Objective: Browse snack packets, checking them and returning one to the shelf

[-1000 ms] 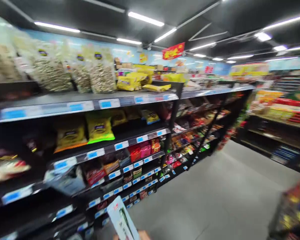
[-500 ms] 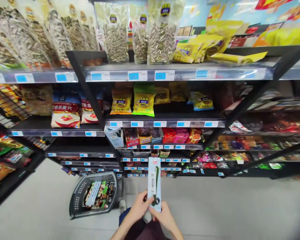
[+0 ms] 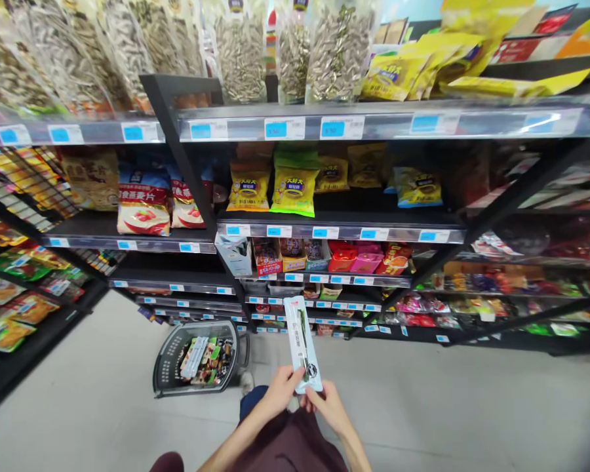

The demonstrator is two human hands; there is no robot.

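Observation:
A long, pale blue snack packet (image 3: 301,337) with a dark green strip pictured on it stands tilted up in front of me. My left hand (image 3: 282,391) grips its lower left edge, thumb across the front. On the lower right corner, my right hand (image 3: 326,401) pinches the packet between thumb and fingers. Beyond the packet's top end are the low shelf levels with small boxes. To the left on the floor, a dark grey shopping basket (image 3: 161,367) holds several packs, with a similar pale blue packet (image 3: 195,358) on top.
A black shelf unit (image 3: 344,215) spans the view ahead, with price labels along its edges. Sunflower seed bags (image 3: 240,59) stand on the upper shelf, yellow snack bags (image 3: 295,187) below. Red oatmeal bags (image 3: 143,203) sit at left. Grey floor (image 3: 423,400) lies to my right.
The view has shifted, with the shelves appearing slightly closer and the basket further right. The packet now leans a little to the left at its top; both hands still hold it.

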